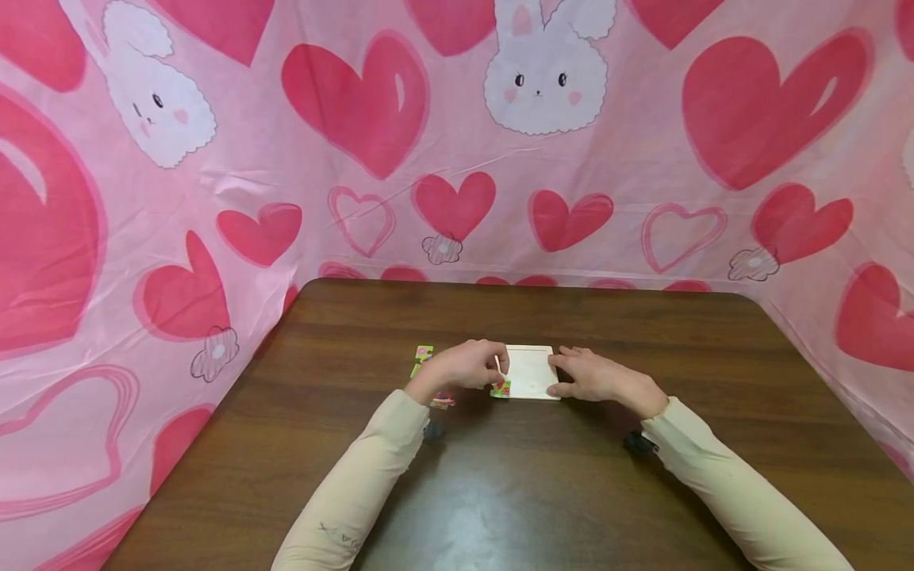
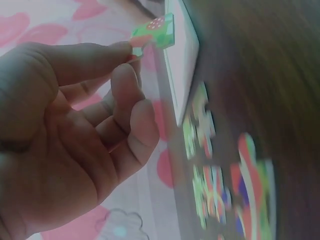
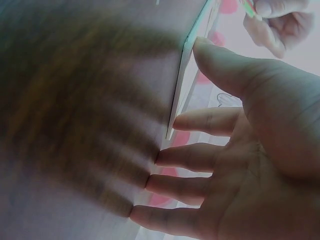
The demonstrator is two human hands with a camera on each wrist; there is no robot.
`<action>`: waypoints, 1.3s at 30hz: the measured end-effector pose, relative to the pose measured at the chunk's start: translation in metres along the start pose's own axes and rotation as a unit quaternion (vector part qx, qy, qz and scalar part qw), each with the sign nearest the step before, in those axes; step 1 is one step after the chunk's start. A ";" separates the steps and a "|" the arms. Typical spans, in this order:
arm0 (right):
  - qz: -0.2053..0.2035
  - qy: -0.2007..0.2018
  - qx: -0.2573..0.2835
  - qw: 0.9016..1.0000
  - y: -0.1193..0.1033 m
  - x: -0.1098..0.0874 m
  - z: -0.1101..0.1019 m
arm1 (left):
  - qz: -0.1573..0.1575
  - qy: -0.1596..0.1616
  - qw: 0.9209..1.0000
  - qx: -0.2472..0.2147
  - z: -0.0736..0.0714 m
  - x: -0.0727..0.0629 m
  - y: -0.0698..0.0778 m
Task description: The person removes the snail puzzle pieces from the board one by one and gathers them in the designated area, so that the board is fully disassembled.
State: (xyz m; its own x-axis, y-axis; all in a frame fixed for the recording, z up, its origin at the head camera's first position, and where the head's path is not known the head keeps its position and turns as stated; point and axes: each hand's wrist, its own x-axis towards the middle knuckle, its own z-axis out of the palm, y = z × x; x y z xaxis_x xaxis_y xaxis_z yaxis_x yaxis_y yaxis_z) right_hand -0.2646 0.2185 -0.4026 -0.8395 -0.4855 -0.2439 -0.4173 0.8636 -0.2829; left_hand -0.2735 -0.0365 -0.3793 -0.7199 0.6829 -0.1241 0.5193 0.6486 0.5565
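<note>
Between thumb and fingertips, my left hand (image 1: 471, 364) pinches a green puzzle piece (image 2: 159, 32) with a red, white-dotted patch. It holds the piece over the left part of a white puzzle tray (image 1: 530, 373), near the front corner. My right hand (image 1: 593, 376) rests at the tray's right side, its thumb and index finger touching the rim. In the right wrist view the other fingers (image 3: 185, 187) are stretched out, tips against the table. Several loose puzzle pieces (image 2: 252, 192) lie left of the tray, partly hidden in the head view under my left hand.
A brown wooden table (image 1: 500, 476) carries everything. Pink cloth (image 1: 607, 159) with hearts and rabbits hangs behind it and along both sides. Dark wrist devices (image 1: 638, 444) sit below both cuffs.
</note>
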 end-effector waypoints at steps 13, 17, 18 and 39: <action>-0.021 0.009 -0.003 1.000 0.001 -0.001 0.001 | -0.008 -0.015 1.000 -0.017 -0.005 -0.022 -0.032; -0.015 0.005 0.002 1.000 0.002 0.000 0.002 | -0.007 -0.022 1.000 -0.013 -0.005 -0.026 -0.036; -0.012 0.003 0.005 1.000 0.002 0.001 0.002 | -0.008 -0.023 1.000 -0.012 -0.005 -0.027 -0.037; -0.033 0.024 0.011 0.999 0.009 -0.001 -0.002 | -0.026 -0.016 0.999 0.033 -0.025 -0.033 -0.033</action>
